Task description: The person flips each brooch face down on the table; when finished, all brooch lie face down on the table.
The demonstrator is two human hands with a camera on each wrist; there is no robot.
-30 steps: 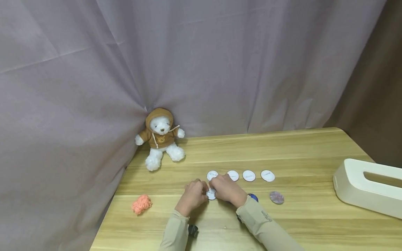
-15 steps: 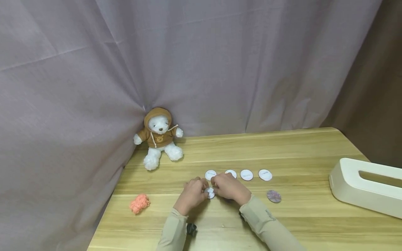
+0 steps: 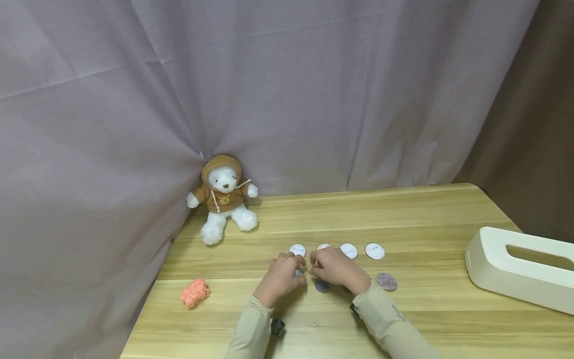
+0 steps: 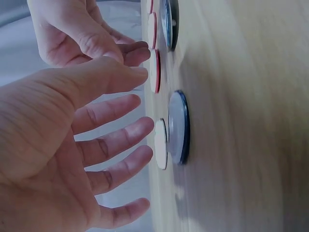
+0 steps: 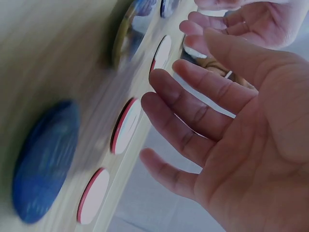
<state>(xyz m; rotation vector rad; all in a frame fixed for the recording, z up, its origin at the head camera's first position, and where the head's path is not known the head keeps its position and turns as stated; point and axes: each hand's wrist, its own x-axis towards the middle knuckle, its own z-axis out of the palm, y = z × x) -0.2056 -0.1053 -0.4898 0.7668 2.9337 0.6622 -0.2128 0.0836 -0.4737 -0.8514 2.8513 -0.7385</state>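
Observation:
My left hand point(image 3: 281, 275), fingers loosely spread, hovers over the front-row white disc point(image 3: 299, 273), partly hiding it. In the left wrist view that disc point(image 4: 179, 128) lies flat, apart from the fingers. To the right is my right hand point(image 3: 337, 269), its fingers slightly bent and nothing between them. Under it a dark patterned disc point(image 3: 322, 285) shows beside the palm. A blue disc point(image 5: 46, 162) is visible in the right wrist view but covered in the head view. Behind the hands lies a row of white discs point(image 3: 348, 251) with small writing on them.
A purple disc point(image 3: 387, 281) lies right of the right forearm. A white bear in a brown hoodie point(image 3: 224, 192) sits at the back left, with orange yarn point(image 3: 195, 292) nearer the left edge. A cream slotted box point(image 3: 520, 264) stands at the right.
Both hands have come away from the front white disc, the right one shifting right. The dark disc, hidden before, now shows between them. The head view has shifted slightly.

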